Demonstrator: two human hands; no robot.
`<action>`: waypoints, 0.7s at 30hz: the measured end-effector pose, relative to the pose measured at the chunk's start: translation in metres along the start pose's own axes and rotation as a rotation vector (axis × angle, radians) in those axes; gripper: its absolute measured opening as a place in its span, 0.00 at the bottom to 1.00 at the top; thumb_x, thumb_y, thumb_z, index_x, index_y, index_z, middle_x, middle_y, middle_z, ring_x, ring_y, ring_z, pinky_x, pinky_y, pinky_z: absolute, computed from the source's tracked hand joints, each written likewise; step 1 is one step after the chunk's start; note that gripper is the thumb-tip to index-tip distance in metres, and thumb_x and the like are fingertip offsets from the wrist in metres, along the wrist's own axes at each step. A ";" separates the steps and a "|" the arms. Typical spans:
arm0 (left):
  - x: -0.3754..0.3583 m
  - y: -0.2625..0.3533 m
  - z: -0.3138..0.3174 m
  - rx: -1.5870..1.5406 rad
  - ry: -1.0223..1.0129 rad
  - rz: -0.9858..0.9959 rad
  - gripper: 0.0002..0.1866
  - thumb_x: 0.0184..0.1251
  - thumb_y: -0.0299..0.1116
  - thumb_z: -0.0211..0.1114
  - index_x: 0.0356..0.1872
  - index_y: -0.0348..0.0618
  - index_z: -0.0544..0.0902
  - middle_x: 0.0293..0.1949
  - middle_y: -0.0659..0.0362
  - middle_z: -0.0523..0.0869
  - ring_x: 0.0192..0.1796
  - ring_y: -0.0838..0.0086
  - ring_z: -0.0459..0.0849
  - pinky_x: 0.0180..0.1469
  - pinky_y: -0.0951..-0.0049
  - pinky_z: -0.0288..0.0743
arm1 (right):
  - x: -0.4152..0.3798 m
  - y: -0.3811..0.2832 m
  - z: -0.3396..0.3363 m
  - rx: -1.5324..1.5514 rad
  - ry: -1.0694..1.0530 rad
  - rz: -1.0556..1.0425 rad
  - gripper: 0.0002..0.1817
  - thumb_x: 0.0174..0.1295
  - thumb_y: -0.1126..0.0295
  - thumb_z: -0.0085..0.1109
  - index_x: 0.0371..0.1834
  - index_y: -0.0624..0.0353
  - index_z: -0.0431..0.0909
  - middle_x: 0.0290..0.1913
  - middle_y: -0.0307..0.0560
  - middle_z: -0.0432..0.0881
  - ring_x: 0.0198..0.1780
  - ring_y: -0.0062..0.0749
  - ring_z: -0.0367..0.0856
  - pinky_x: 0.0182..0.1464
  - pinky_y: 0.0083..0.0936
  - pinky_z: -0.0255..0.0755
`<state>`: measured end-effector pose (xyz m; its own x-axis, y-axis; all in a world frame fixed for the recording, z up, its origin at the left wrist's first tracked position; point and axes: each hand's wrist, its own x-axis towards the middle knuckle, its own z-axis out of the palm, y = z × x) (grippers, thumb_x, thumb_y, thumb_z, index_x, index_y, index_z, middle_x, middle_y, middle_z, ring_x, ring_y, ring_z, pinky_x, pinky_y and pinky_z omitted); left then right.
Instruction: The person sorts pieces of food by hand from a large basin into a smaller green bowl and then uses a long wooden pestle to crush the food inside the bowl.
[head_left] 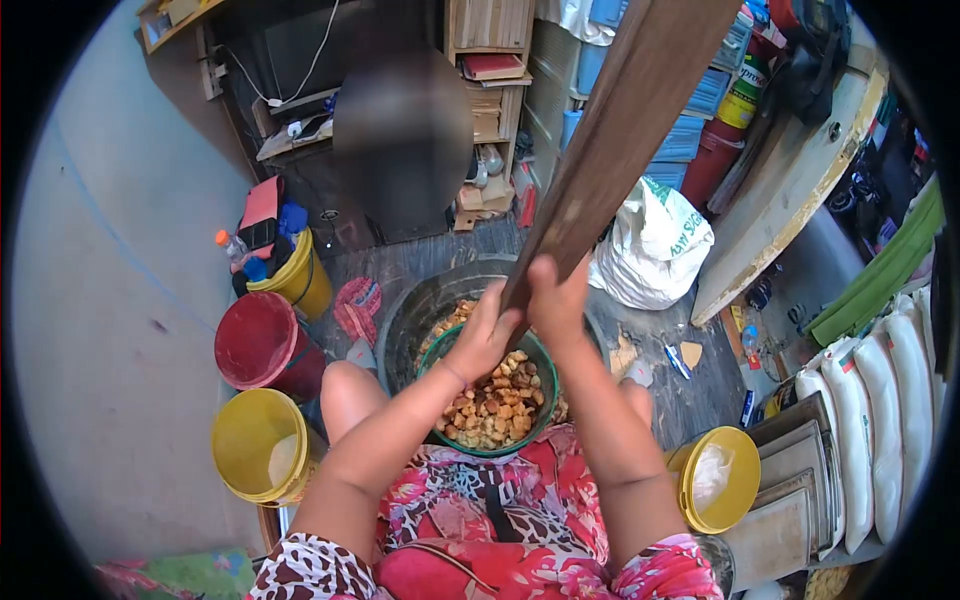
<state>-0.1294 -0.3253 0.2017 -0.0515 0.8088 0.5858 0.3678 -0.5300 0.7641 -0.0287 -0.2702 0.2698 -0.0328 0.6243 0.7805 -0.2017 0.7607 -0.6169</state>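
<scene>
Both hands are wrapped round a long brown wooden post, which rises from the tub toward the upper right. My left hand (pixel 483 337) grips its lower left side, and my right hand (pixel 558 300) holds it a little higher on the right. The wooden post (pixel 620 130) has its lower end hidden behind my left hand, over the bowl. Below the hands sits a green-rimmed bowl (pixel 555 385) full of brown, bread-like chunks (pixel 500 405). It rests in a large dark tub (pixel 400 320) that holds more chunks.
A red bucket (pixel 262 345) and yellow buckets (pixel 255 440) stand at the left, another yellow bucket (pixel 725 480) at the right. A white sack (pixel 655 245) lies beyond the tub. White sacks (pixel 855 440) and trays (pixel 780 530) line the right side, below a door (pixel 790 190).
</scene>
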 end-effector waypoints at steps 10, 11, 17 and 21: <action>0.158 0.132 -0.032 0.031 0.019 0.423 0.32 0.57 0.53 0.61 0.49 0.33 0.66 0.44 0.41 0.77 0.46 0.51 0.78 0.48 0.63 0.70 | 0.157 -0.121 -0.006 -0.339 0.071 -0.308 0.31 0.57 0.46 0.53 0.45 0.69 0.72 0.39 0.50 0.78 0.39 0.32 0.76 0.44 0.25 0.68; 0.138 0.119 -0.027 0.081 -0.005 0.330 0.31 0.57 0.51 0.61 0.50 0.33 0.66 0.44 0.41 0.77 0.47 0.50 0.78 0.48 0.62 0.70 | 0.154 -0.092 -0.020 -0.616 0.059 -0.354 0.24 0.56 0.52 0.59 0.44 0.63 0.72 0.39 0.50 0.78 0.41 0.37 0.77 0.44 0.30 0.70; -0.034 -0.080 0.015 0.208 -0.191 -0.207 0.28 0.57 0.40 0.63 0.54 0.37 0.63 0.46 0.40 0.76 0.50 0.49 0.76 0.51 0.60 0.68 | -0.102 0.113 -0.037 -0.004 -0.205 0.331 0.42 0.49 0.36 0.57 0.50 0.66 0.66 0.45 0.52 0.75 0.47 0.41 0.74 0.50 0.33 0.67; -0.025 -0.066 0.007 0.171 -0.349 -0.258 0.29 0.55 0.42 0.65 0.52 0.37 0.65 0.44 0.40 0.77 0.48 0.50 0.77 0.49 0.61 0.70 | -0.086 0.077 -0.044 -0.042 -0.290 0.402 0.41 0.47 0.37 0.60 0.49 0.65 0.65 0.43 0.49 0.74 0.45 0.37 0.74 0.48 0.30 0.67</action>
<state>-0.1456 -0.3088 0.1351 0.1433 0.9616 0.2342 0.5333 -0.2744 0.8002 0.0013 -0.2574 0.1508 -0.3717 0.7994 0.4719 -0.0780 0.4797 -0.8740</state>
